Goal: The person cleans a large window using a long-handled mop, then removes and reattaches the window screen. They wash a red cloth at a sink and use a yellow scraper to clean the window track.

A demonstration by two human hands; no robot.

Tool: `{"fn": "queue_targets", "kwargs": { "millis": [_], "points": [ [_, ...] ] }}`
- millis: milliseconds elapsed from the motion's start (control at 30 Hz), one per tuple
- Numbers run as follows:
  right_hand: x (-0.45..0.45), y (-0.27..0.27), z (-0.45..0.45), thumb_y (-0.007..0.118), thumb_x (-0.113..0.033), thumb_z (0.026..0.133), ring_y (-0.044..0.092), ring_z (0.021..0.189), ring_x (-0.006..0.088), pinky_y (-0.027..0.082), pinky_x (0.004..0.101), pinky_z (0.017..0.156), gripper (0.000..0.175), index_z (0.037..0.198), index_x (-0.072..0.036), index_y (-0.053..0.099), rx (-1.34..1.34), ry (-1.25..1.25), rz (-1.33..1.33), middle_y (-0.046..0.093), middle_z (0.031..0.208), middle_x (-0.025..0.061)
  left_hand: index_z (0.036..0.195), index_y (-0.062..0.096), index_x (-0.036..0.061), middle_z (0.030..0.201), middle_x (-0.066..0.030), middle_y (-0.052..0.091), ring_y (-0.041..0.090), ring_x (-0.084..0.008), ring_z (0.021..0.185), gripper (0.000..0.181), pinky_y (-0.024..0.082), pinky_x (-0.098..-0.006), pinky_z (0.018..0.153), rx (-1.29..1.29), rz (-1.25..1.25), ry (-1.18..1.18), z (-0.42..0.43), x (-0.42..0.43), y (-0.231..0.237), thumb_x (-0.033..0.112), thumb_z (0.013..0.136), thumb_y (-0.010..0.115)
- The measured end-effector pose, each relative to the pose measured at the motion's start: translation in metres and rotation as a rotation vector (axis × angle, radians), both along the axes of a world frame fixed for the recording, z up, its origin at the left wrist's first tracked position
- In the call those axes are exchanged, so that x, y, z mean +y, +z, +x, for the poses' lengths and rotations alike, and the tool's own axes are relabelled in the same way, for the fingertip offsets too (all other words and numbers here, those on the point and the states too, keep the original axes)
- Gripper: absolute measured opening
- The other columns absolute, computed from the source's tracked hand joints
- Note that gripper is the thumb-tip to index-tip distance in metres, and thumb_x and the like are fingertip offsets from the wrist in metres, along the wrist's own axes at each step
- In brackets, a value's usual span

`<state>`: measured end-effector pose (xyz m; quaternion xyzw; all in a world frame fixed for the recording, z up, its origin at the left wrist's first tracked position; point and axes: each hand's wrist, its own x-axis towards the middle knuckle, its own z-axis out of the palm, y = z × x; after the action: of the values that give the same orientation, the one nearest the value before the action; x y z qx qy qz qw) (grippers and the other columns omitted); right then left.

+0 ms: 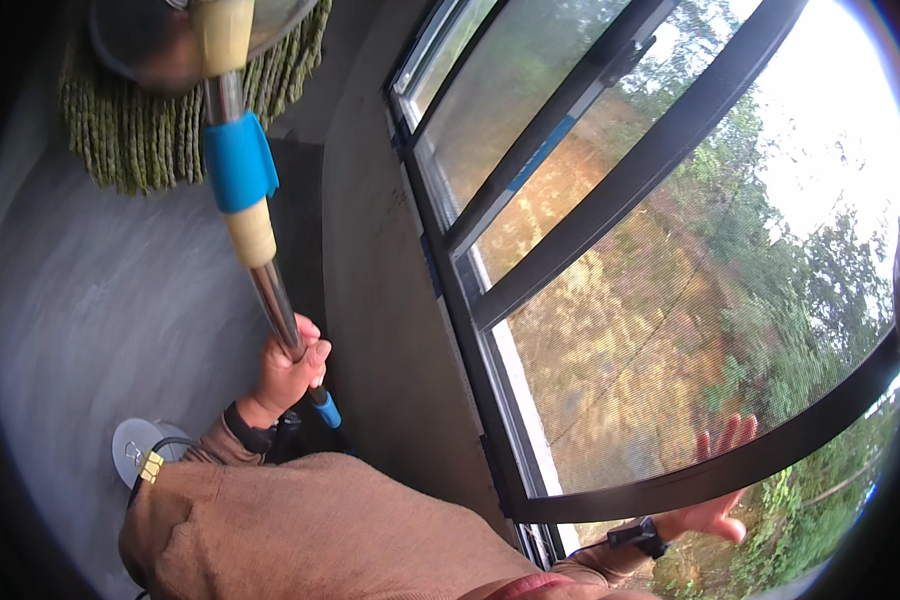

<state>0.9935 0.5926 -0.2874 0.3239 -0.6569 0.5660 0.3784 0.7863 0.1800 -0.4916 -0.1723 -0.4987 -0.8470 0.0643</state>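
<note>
My left hand (285,371) is closed around the metal pole (274,296) of a mop, near its blue end cap (328,411). Higher up, the pole carries a blue collar (238,163) between cream plastic fittings. At the upper left hangs the mop head (139,142) with its greenish chenille strands, partly covered by a round shiny plate. On the right, my right hand (709,514) is behind the dark lower bar of a window screen (622,375). Its fingers show through the mesh, apart, and its thumb sticks out below the bar. Whether it touches the bar is hidden.
A dark-framed sliding window (457,255) runs diagonally along the grey wall (386,285). Trees and an earth slope lie outside. To my left is a smooth grey surface (120,300) with a pale round object (131,450). A yellow clip (151,466) holds a black cable at my sleeve.
</note>
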Motion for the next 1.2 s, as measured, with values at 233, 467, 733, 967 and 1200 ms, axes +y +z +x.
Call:
{"fn": "queue_targets", "kwargs": {
  "millis": [233, 467, 733, 967, 1200],
  "points": [
    [-0.061, -0.013, -0.03, 0.044, -0.035, 0.096, 0.042, 0.123, 0.0496, 0.052, 0.0546, 0.086, 0.065, 0.148, -0.011, 0.012, 0.091, -0.807, -0.145, 0.034, 0.138, 0.0349, 0.099, 0.044, 0.0082, 0.062, 0.0007, 0.046, 0.045, -0.0064, 0.046, 0.018, 0.042, -0.0226, 0.044, 0.025, 0.08, 0.007, 0.002, 0.001, 0.003, 0.003, 0.09, 0.059],
    [-0.061, -0.027, -0.163, 0.041, -0.004, 0.095, 0.04, 0.131, 0.0335, 0.032, 0.0467, 0.108, 0.055, 0.146, -0.012, 0.023, 0.149, -0.42, -0.156, 0.039, 0.141, 0.0223, 0.102, 0.042, 0.009, 0.067, 0.0002, 0.046, 0.045, -0.0065, 0.048, 0.021, 0.043, -0.0228, 0.044, 0.07, 0.085, -0.031, -0.001, -0.004, -0.007, 0.002, 0.09, 0.058],
    [-0.072, -0.04, -0.266, 0.051, -0.008, 0.095, 0.028, 0.137, 0.0259, 0.024, 0.0357, 0.111, 0.062, 0.147, -0.006, 0.019, 0.112, -0.754, 0.139, 0.029, 0.148, 0.0161, 0.104, 0.044, 0.009, 0.073, -0.0003, 0.048, 0.05, -0.0072, 0.055, 0.026, 0.044, -0.0219, 0.047, 0.106, 0.093, -0.202, 0.004, 0.007, -0.002, 0.004, 0.088, 0.064],
    [-0.18, -0.089, -0.13, 0.067, -0.008, 0.08, 0.048, 0.122, 0.0332, 0.037, 0.0419, 0.103, 0.065, 0.136, 0.001, 0.035, -0.312, -0.396, 0.38, 0.047, 0.132, 0.0213, 0.118, 0.036, 0.0056, 0.075, -0.0039, 0.048, 0.05, -0.0095, 0.057, 0.035, 0.046, -0.0256, 0.055, 0.441, 0.023, -0.414, 0.003, 0.074, 0.057, 0.026, 0.096, 0.052],
    [-0.178, -0.128, -0.078, 0.069, -0.009, 0.081, 0.054, 0.1, 0.0243, 0.045, 0.0368, 0.082, 0.062, 0.126, 0.002, 0.027, -0.499, -0.632, 0.325, 0.049, 0.108, 0.0146, 0.116, 0.032, -0.0001, 0.077, -0.0044, 0.046, 0.051, -0.0119, 0.062, 0.035, 0.046, -0.0291, 0.058, 0.779, -0.181, -0.321, 0.027, 0.153, 0.133, 0.018, 0.096, 0.053]
  ]
}}
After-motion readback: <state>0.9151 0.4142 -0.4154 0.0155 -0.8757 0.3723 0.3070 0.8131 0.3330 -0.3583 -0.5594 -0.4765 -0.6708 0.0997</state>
